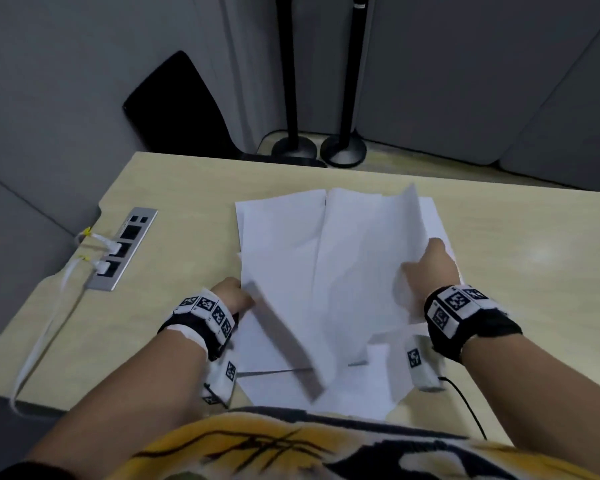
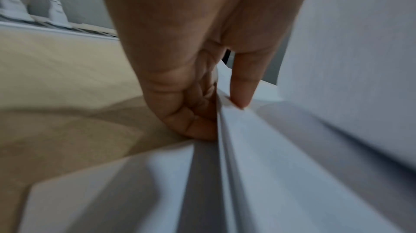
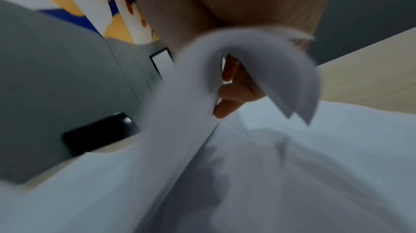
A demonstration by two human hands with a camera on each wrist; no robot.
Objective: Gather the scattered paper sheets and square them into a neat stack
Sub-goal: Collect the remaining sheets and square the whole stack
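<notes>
Several white paper sheets [image 1: 312, 271] lie overlapped and askew on the light wooden table [image 1: 174, 202], some lifted and curling. My left hand [image 1: 231, 294] is at their left edge; in the left wrist view the left hand [image 2: 202, 105] pinches a raised fold of the paper sheets [image 2: 258, 148] between thumb and curled fingers. My right hand [image 1: 430, 268] is at the right side. In the right wrist view the right hand [image 3: 231, 92] curls its fingers round the paper sheets [image 3: 258, 55], which bend over the hand. One sheet [image 1: 326, 393] hangs over the near table edge.
A silver socket strip [image 1: 123, 249] with white plugs and cables sits at the table's left edge. Two black stand bases [image 1: 319, 148] stand beyond the far edge, beside a dark chair back [image 1: 177, 105]. A black cable [image 1: 465, 403] runs off the near right edge.
</notes>
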